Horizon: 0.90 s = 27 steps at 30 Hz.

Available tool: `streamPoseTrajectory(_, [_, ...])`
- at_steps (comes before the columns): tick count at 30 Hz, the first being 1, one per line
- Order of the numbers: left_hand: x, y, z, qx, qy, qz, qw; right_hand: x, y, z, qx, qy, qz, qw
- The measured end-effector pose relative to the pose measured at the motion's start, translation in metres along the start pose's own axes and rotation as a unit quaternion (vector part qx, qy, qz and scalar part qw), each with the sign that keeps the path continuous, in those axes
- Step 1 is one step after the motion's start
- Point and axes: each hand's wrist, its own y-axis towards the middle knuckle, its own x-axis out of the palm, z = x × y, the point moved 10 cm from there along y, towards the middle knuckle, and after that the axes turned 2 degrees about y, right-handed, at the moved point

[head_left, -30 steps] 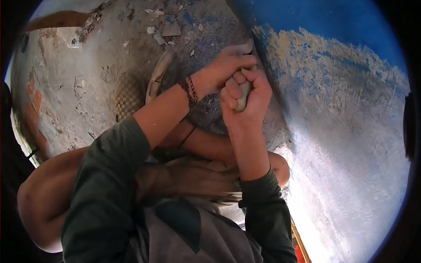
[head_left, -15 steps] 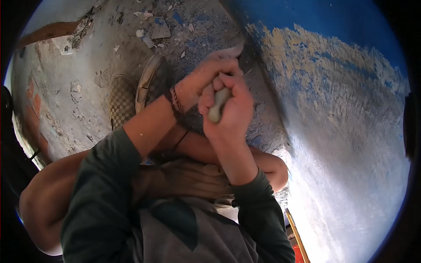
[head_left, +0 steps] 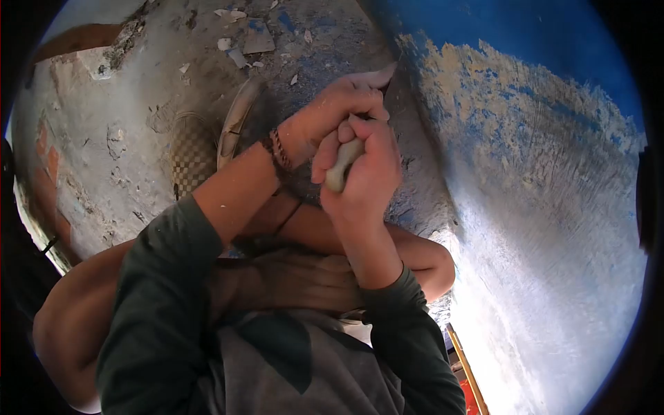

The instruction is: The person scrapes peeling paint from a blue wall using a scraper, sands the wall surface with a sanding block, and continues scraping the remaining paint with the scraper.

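Note:
My right hand (head_left: 370,162) is wrapped round the pale grey-green handle (head_left: 339,169) of what looks like a paint scraper. The rounded butt of the handle points back toward me. My left hand (head_left: 346,104) lies just ahead of the right, its fingers curled in over the front of the tool and one digit stretched toward the wall. The blade end is hidden by the hands, close to the foot of the wall (head_left: 512,152). Blue paint covers the wall's upper part, with a ragged, scraped yellowish and whitish area below it.
Paint flakes and plaster chips (head_left: 259,38) litter the rough concrete floor (head_left: 124,145). My checkered shoe (head_left: 194,149) and folded legs are left of and below the hands. A yellow stick (head_left: 467,373) stands by the wall at lower right, beside something red (head_left: 470,398).
Both hands stay clasped on the tool and have shifted only slightly relative to the wall. The view has moved a little, so the floor debris and wall edge appear shifted.

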Motion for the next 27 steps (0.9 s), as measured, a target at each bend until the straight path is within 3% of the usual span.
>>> streamPoseTrajectory(1, [-0.003, 0.002, -0.003, 0.001, 0.018, 0.001, 1.0, 0.001, 0.004, -0.009, -0.085, -0.209, -0.013, 0.974])
streamPoseTrajectory(2, [0.001, 0.007, -0.003, 0.005, 0.019, 0.005, 1.0, 0.002, 0.003, -0.017, -0.089, -0.211, -0.018, 0.973])
streamPoseTrajectory(3, [0.015, 0.012, -0.011, -0.032, -0.159, -0.015, 0.987, 0.0, -0.004, -0.017, -0.019, -0.081, -0.016, 0.996])
streamPoseTrajectory(4, [0.028, 0.013, -0.016, -0.068, -0.332, -0.038, 0.94, 0.0, -0.013, -0.018, 0.053, 0.051, -0.01, 0.997])
streamPoseTrajectory(5, [0.027, 0.015, -0.014, -0.067, -0.332, -0.04, 0.94, 0.003, -0.019, -0.015, 0.119, 0.186, -0.003, 0.975])
streamPoseTrajectory(7, [0.025, 0.016, -0.016, -0.11, -0.328, -0.037, 0.938, 0.004, -0.023, -0.022, 0.123, 0.2, -0.005, 0.972])
streamPoseTrajectory(11, [0.033, 0.014, -0.004, -0.101, -0.321, 0.0, 0.941, 0.011, -0.026, -0.037, 0.139, 0.256, -0.032, 0.956])
streamPoseTrajectory(13, [0.046, 0.013, 0.025, -0.024, -0.277, 0.003, 0.96, 0.007, -0.035, -0.046, 0.166, 0.257, -0.026, 0.952])
streamPoseTrajectory(16, [0.037, 0.022, 0.011, -0.064, -0.261, -0.007, 0.963, 0.005, -0.018, -0.038, 0.16, 0.328, -0.024, 0.931])
streamPoseTrajectory(19, [0.04, 0.013, 0.014, -0.096, -0.245, -0.011, 0.965, -0.002, -0.041, -0.043, 0.147, 0.296, -0.035, 0.943])
streamPoseTrajectory(22, [0.055, 0.017, 0.037, 0.024, -0.154, -0.013, 0.988, -0.001, -0.042, -0.055, 0.143, 0.32, -0.064, 0.934])
streamPoseTrajectory(24, [0.049, 0.02, 0.031, -0.021, -0.176, -0.02, 0.984, -0.003, -0.033, -0.043, 0.172, 0.373, -0.047, 0.911])
streamPoseTrajectory(27, [0.053, 0.011, 0.026, -0.084, -0.182, -0.012, 0.98, -0.007, -0.042, -0.051, 0.149, 0.338, -0.024, 0.929])
